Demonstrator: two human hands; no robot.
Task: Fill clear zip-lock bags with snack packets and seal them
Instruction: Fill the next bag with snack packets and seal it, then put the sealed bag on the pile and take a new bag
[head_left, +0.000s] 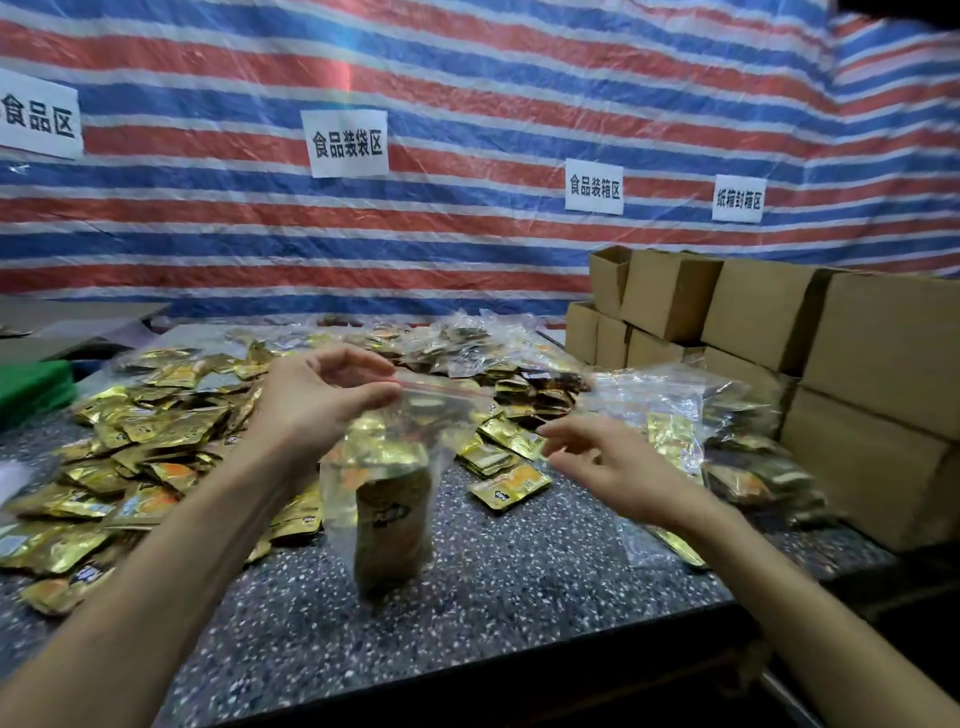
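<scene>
speckled table (493, 613); gold snack packets (145, 441), cardboard boxes (831, 364)

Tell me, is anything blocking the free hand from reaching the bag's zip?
Nothing visible. The right hand hovers open just right of the bag, whose zip the left hand pinches. Between them is only air; loose packets lie lower, on the table.
</scene>
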